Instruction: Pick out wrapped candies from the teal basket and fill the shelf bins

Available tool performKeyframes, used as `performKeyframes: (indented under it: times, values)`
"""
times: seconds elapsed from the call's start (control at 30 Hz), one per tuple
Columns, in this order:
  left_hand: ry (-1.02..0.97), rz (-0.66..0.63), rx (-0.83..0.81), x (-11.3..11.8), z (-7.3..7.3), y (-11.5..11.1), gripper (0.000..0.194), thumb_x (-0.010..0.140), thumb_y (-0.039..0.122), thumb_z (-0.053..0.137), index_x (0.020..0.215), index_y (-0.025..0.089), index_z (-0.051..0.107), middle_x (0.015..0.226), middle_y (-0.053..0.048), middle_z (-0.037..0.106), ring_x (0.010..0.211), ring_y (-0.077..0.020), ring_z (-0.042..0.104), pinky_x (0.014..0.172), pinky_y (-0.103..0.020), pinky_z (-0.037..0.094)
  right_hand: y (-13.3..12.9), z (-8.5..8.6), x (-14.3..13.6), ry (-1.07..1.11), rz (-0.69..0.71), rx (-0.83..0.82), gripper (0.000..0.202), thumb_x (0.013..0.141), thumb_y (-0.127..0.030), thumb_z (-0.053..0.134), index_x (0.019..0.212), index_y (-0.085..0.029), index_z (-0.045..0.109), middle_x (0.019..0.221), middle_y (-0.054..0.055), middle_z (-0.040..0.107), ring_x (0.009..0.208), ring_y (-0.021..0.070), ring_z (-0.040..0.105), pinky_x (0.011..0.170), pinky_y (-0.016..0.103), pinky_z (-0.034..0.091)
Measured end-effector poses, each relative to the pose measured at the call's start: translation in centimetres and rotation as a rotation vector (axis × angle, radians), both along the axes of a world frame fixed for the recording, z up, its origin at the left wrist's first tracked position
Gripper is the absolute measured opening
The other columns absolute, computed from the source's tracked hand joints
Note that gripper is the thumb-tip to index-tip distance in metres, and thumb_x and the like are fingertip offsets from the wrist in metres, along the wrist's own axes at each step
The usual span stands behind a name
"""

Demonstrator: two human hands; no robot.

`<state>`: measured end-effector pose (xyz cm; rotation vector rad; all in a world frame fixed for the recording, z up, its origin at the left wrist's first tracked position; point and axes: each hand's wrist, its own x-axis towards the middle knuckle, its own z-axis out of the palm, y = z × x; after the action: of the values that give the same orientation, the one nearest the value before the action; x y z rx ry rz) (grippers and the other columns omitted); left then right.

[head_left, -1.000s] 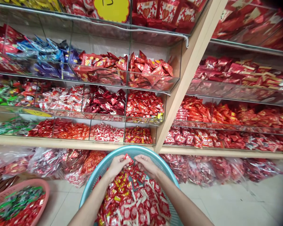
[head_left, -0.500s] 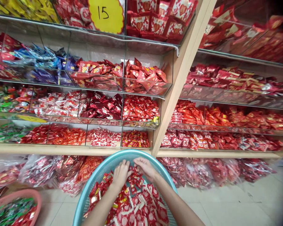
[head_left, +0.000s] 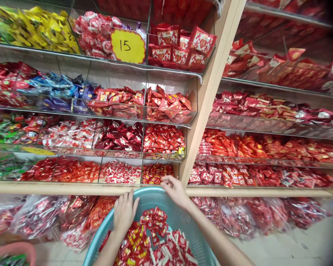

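A teal plastic basket stands before me, holding red-and-yellow wrapped candies on the left and red-and-white wrapped candies on the right. Over its far left rim lies my left hand, fingers stretched out and thumb apart, with nothing visible in it. My right hand is above the far rim, in front of a lowest-row compartment of small red candies. Its fingers are bent and drawn together; whatever they may hold is too small or hidden to make out.
Clear-fronted candy shelves rise ahead, split by a wooden upright. A yellow price sign reads 15. Filled plastic bags lie beneath the shelf's bottom ledge. A pink basket sits at lower left.
Both hands have come up out of the basket: the left moved left onto the rim, the right rose toward the lowest shelf compartment. The view has tilted up a little.
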<state>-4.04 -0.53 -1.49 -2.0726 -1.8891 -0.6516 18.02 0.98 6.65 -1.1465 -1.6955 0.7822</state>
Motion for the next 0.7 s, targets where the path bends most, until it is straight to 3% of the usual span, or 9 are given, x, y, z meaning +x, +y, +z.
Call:
performKeyframes:
  times: [0.07, 0.17, 0.27, 0.43, 0.7]
  values:
    - [0.001, 0.001, 0.007, 0.1, 0.0, 0.0, 0.048, 0.089, 0.043, 0.027, 0.122, 0.016, 0.049, 0.1, -0.01, 0.057, 0.089, -0.0215, 0.05, 0.078, -0.034, 0.035, 1.0, 4.8, 1.2, -0.193, -0.084, 0.199, 0.026, 0.084, -0.038, 0.047, 0.098, -0.017, 0.055, 0.076, 0.002, 0.057, 0.061, 0.0116, 0.049, 0.058, 0.023, 0.041]
    - [-0.005, 0.002, 0.016, 0.2, 0.0, 0.0, 0.048, 0.088, 0.042, 0.028, 0.122, 0.016, 0.049, 0.1, -0.01, 0.057, 0.087, -0.0216, 0.05, 0.077, -0.035, 0.035, 2.8, 11.4, 2.8, -0.519, -0.255, 0.466, 0.025, 0.087, -0.031, 0.043, 0.105, -0.016, 0.052, 0.096, 0.007, 0.055, 0.084, 0.016, 0.052, 0.077, 0.028, 0.042]
    - [-0.004, 0.006, 0.014, 0.2, -0.1, 0.0, 0.047, 0.089, 0.041, 0.028, 0.122, 0.016, 0.049, 0.101, -0.01, 0.057, 0.088, -0.0213, 0.049, 0.078, -0.035, 0.035, 4.7, 15.6, 3.4, -0.92, -0.435, 0.463, 0.036, 0.083, -0.037, 0.052, 0.112, -0.016, 0.048, 0.112, 0.013, 0.046, 0.099, 0.0235, 0.048, 0.082, 0.035, 0.041]
    - [-0.001, -0.013, 0.018, 0.0, -0.4, 0.0, 0.046, 0.089, 0.038, 0.028, 0.124, 0.015, 0.046, 0.104, -0.011, 0.056, 0.09, -0.0215, 0.047, 0.079, -0.035, 0.034, 6.7, 17.8, 2.1, -1.251, -0.498, 0.279, 0.052, 0.073, -0.05, 0.061, 0.111, -0.017, 0.049, 0.116, 0.017, 0.043, 0.102, 0.029, 0.049, 0.078, 0.038, 0.043]
    - [0.017, -0.017, 0.003, 0.0, -0.5, 0.0, 0.044, 0.089, 0.032, 0.028, 0.125, 0.014, 0.046, 0.103, -0.011, 0.055, 0.09, -0.0216, 0.046, 0.079, -0.035, 0.034, 8.4, 18.6, 1.7, -1.388, -0.438, 0.141, 0.06, 0.07, -0.046, 0.067, 0.119, -0.018, 0.047, 0.114, 0.017, 0.049, 0.1, 0.0284, 0.056, 0.078, 0.036, 0.044]
